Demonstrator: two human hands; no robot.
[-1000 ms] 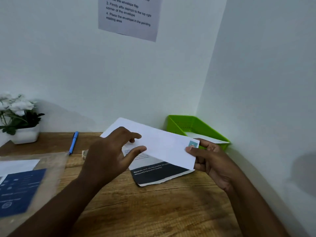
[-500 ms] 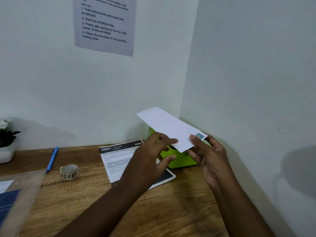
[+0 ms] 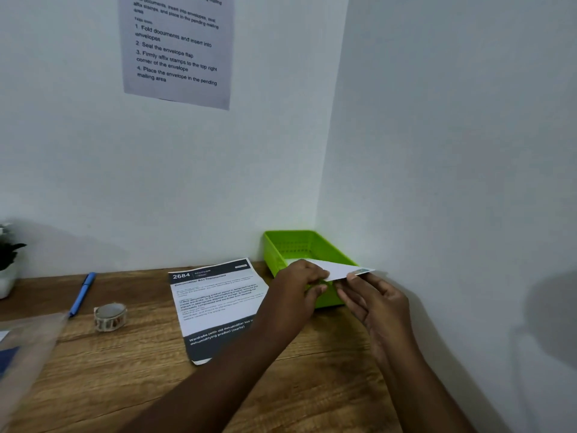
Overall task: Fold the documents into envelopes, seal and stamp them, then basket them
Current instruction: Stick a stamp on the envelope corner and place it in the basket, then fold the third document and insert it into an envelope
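- Now both hands hold one white envelope (image 3: 338, 270) over the green basket (image 3: 299, 245).
- The left hand (image 3: 299, 289) pinches the envelope's left end, thumb under and fingers curled on top.
- The right hand (image 3: 374, 304) pinches the right end, with its thumb near the small blue-green stamp (image 3: 362, 271) on that corner.
- The envelope lies almost flat, just above the basket's near rim, and its stamped corner sticks out past the basket toward the right wall.
- The basket sits in the corner of the wooden surface (image 3: 218, 395), right by both walls.
- A printed sheet (image 3: 215, 307) with a dark band lies flat on the surface, just left of the basket.
- A roll of stamps (image 3: 110, 317) stands further left, with a blue pen (image 3: 81, 293) near it.
- A clear plastic sleeve (image 3: 28, 345) lies at the left edge.
- A potted plant (image 3: 7, 260) peeks in at the far left.
- A paper with steps (image 3: 178, 48) hangs on the wall above.
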